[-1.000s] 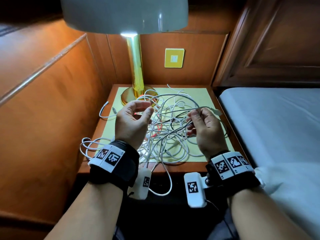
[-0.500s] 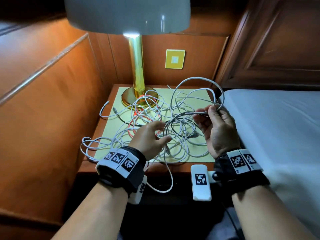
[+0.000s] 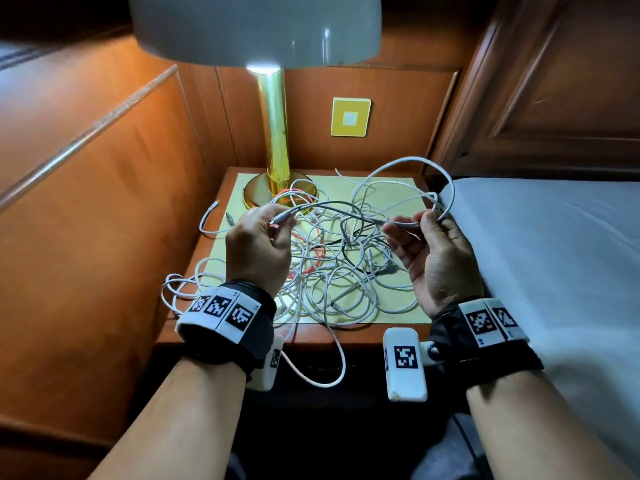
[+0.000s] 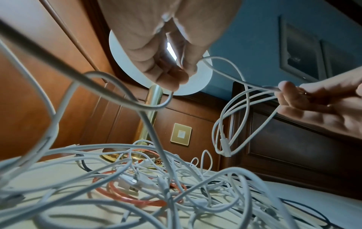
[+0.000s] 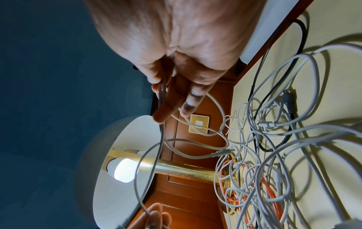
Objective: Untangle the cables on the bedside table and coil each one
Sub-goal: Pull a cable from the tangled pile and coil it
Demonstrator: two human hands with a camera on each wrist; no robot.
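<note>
A: What had changed in the last second?

B: The left hand had gone down to the heap and come up again. Now it pinched, between thumb and fingertips, the end of a thin grey-white cable with a small plug. A second before, it held nothing of that kind.

A: And the right hand?

B: It had moved toward the right edge of the wooden bedside table, close to the grey bed. Its thumb and forefinger pinched the same cable, gathered in a few loops; the other fingers were stretched out and loose. One big loop stood up over the far right corner.

A: So the cable was free?

B: Not fully, I think. It ran raised between the two hands, but some turns hung down into the heap, and I could not tell if they were caught there.

A: Where was the rest?

B: The tangled pile of white cables, with an orange cable and a thin black one in it, lay in the middle of the table on the pale yellow mat. Loose loops hung over the near edge and the near left corner. The brass lamp stood at the far edge.

A: What did it mean for the task?

B: One cable was being coiled, with its end now found. All the others remained to be sorted.
</note>
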